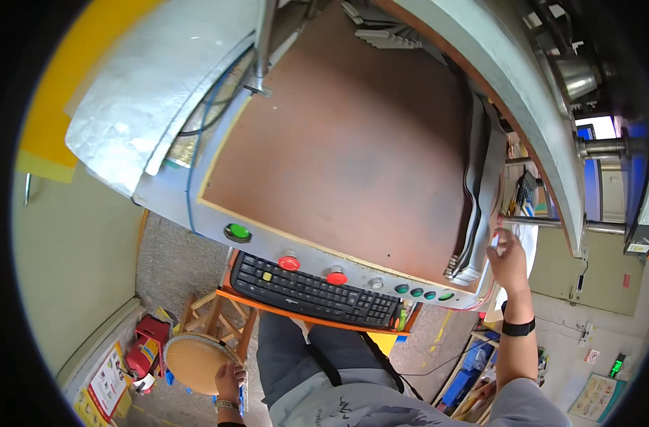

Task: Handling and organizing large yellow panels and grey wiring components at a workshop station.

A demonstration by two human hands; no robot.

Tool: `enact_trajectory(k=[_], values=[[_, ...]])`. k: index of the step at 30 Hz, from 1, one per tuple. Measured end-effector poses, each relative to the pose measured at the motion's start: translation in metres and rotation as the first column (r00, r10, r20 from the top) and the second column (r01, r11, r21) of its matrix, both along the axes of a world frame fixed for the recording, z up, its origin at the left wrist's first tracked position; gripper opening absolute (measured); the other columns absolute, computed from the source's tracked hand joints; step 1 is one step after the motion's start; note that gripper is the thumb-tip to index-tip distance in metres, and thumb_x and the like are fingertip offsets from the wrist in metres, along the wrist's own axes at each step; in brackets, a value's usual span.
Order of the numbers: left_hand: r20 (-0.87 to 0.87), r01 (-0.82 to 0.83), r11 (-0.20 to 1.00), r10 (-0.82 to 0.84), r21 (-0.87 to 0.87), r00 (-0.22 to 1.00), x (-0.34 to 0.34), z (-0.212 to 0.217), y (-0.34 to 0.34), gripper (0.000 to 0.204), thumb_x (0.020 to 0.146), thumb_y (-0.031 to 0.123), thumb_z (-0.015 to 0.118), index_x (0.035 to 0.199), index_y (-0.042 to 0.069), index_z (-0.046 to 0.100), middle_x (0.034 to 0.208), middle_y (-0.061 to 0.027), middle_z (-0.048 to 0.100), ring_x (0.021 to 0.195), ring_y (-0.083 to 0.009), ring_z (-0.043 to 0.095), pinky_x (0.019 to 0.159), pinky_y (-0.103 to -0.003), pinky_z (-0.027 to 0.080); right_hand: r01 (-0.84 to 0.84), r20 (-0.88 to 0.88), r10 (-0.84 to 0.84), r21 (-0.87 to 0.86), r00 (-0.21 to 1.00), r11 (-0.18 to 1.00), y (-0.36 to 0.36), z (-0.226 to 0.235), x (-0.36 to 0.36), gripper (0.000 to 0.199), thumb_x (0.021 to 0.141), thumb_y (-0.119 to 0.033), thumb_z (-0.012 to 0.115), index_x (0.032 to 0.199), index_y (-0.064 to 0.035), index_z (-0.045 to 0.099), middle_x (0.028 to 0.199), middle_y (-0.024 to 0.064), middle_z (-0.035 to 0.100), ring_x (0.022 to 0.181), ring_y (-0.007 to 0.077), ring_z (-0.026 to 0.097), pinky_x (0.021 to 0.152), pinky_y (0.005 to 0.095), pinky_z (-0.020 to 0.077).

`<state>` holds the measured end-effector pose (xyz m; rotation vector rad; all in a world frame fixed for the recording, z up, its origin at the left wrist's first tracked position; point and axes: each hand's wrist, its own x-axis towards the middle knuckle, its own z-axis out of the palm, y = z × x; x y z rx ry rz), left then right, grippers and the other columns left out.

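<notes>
My left hand (230,377) is low at the left, its fingers curled at the rim of a stool with a round tan seat (198,361) and wooden legs. My right hand (508,262) is raised beside the right front corner of a machine with a wide brown flat bed (339,156). Its fingers are closed together around something small and whitish with a bit of red, too small to name. Close to that hand, a grey folded bellows cover (474,192) runs along the bed's right edge.
Below the bed, the front panel carries a green button (238,232), red knobs (289,262) and smaller buttons. A black keyboard (314,290) sits on an orange shelf beneath it. A curved machine beam (509,85) overhangs the right side. Red fire equipment (145,349) stands at lower left.
</notes>
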<state>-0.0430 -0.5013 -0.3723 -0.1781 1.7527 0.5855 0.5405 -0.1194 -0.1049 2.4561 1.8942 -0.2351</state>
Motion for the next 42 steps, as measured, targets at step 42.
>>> enact_trajectory(k=[42], values=[[-0.043, -0.251, 0.968, 0.25, -0.02, 0.967, -0.048, 0.017, -0.032, 0.037, 0.103, 0.027, 0.058, 0.124, -0.003, 0.061, 0.109, -0.0186, 0.072, 0.096, -0.0285, 0.07, 0.081, -0.039, 0.056, 0.226, -0.808, -0.092, 0.052, 0.581, 0.973, 0.466, -0.076, -0.252, 0.042, 0.091, -0.035, 0.068, 0.125, -0.0091, 0.067, 0.112, 0.0048, 0.068, 0.097, 0.0174, 0.065, 0.081, 0.0351, 0.0539]])
